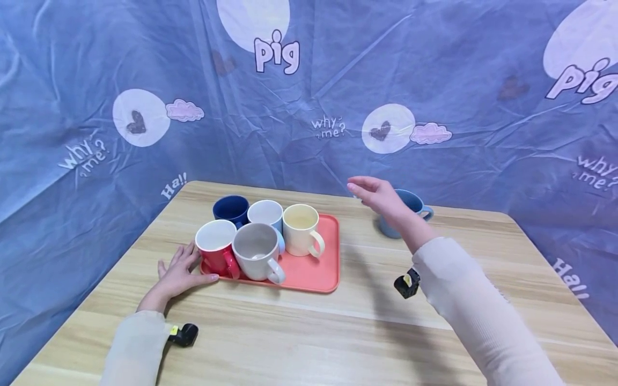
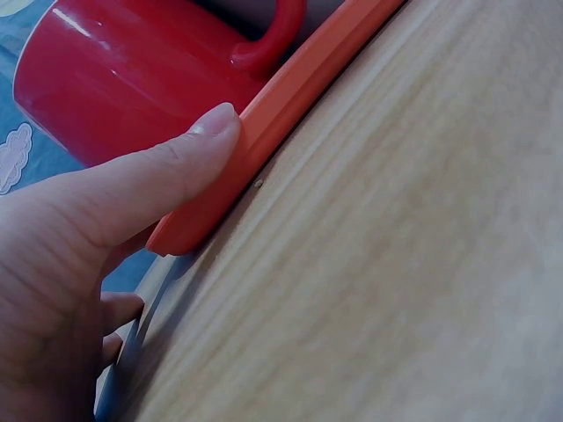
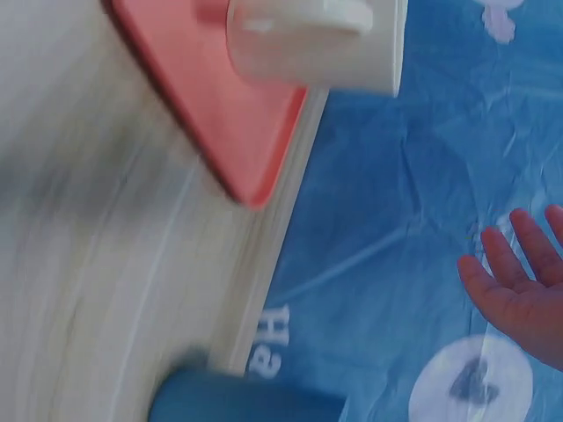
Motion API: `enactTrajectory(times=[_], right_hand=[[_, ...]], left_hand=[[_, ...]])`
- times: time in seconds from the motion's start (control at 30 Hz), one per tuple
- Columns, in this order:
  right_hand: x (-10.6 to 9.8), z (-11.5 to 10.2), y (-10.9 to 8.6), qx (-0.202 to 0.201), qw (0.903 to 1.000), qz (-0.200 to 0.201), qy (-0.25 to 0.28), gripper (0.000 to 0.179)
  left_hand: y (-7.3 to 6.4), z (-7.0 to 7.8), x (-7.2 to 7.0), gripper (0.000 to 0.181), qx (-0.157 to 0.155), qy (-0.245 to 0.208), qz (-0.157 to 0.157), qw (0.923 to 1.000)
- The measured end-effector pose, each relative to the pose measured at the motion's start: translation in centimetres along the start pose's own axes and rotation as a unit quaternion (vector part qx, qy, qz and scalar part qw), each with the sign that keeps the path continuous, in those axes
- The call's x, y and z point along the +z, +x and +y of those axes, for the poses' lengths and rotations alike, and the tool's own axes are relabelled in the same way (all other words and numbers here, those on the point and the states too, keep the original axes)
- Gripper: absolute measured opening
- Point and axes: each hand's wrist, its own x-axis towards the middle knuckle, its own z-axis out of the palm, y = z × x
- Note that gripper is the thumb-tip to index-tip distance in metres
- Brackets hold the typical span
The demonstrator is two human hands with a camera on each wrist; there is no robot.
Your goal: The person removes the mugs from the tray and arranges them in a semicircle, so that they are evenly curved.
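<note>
My left hand (image 1: 178, 275) rests at the near left corner of an orange-red tray (image 1: 314, 276), fingers spread on the table. In the left wrist view its thumb touches the tray rim, beside a red mug (image 2: 149, 75). A grey-white mug (image 1: 256, 262), a cream mug (image 1: 296, 238), a light blue mug with a white inside (image 1: 265, 213) and a dark blue mug (image 1: 232, 210) stand upright on the tray. My right hand (image 1: 379, 198) is raised in the air with relaxed fingers, holding nothing. Beyond its wrist a teal-blue mug (image 1: 388, 229) stands on the table, partly hidden.
The wooden table (image 1: 270, 338) meets a blue printed cloth (image 1: 309, 80) behind and at both sides. The tray's right part shows bare surface beside the cream mug. A small black wrist device (image 1: 407, 284) sticks out from my right sleeve, another (image 1: 185, 335) from my left.
</note>
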Motion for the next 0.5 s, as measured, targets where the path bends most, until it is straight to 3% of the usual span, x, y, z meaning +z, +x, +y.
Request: enactTrajectory(times=[0.23,0.5], right_hand=[[3.3,-0.4,-0.7,-0.011,0.9976,-0.029,0.061,0.039],[6.6,0.1,-1.9,-0.004,0.9928,-0.079,0.09,0.037]], left_hand=[[0.0,-0.2,0.1,0.093,-0.001,-0.002,0.003,1.0],[0.2,-0.3,0.1,0.094,-0.005,0.002,-0.001,1.0]])
